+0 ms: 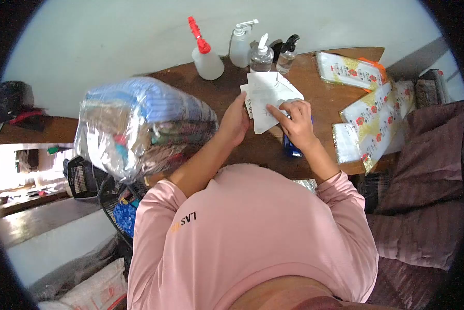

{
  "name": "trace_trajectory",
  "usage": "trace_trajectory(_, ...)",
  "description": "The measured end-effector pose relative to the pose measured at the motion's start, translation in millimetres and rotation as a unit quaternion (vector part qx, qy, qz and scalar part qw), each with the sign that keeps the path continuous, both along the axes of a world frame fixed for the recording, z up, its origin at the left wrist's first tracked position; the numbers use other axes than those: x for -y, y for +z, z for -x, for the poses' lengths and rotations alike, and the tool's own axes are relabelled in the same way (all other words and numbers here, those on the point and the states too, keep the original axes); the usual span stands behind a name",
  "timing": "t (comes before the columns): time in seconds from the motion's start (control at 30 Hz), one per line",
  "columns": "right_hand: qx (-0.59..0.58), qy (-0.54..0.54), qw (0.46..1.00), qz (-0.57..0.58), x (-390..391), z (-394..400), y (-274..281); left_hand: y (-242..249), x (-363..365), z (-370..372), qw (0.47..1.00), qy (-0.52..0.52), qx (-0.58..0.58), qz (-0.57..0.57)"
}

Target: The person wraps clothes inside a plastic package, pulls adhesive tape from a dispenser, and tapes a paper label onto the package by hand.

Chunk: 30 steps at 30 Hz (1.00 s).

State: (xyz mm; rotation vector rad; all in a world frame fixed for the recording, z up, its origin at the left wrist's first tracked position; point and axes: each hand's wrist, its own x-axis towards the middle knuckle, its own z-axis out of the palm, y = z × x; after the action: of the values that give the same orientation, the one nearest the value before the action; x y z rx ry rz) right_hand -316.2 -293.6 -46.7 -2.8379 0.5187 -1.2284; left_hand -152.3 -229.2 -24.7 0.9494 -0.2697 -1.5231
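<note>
Several loose white papers [264, 98] with faint dark print or writing are held over the wooden table [325, 103] in front of me. Along their left edge, my left hand [235, 121] is closed on them, thumb upward. My right hand [295, 123] has its fingers bent, the fingertips touching the front of the papers near their right side. A blue object [292, 147] lies just below my right hand, partly covered by it, and I cannot make out its kind. Beside my left forearm sits a clear plastic bag of folded cloth [149, 124].
At the back stand a spray bottle with a red top [207, 62], a white pump bottle [239, 49], a clear pump bottle [262, 59] and a black-topped bottle [287, 58]. Flower-printed plastic packs [374, 121] lie right. A dark basket [110, 201] is lower left; brown fabric [418, 206] lies right.
</note>
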Motion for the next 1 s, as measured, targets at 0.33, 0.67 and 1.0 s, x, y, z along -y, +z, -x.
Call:
trace_trajectory(0.33, 0.127, -0.093, 0.946, -0.283, -29, 10, -20, -38, -32, -19, 0.980, 0.065, 0.182, 0.050)
trace_trajectory(0.67, 0.174, -0.004, 0.688, -0.704, -50, 5, -13, -47, -56, -16, 0.948, 0.022, 0.295, 0.121)
trace_trajectory(1.0, 0.109, 0.028, 0.684, -0.721, -61, 24, -22, -67, -62, -29, 0.904, 0.006, 0.402, 0.147)
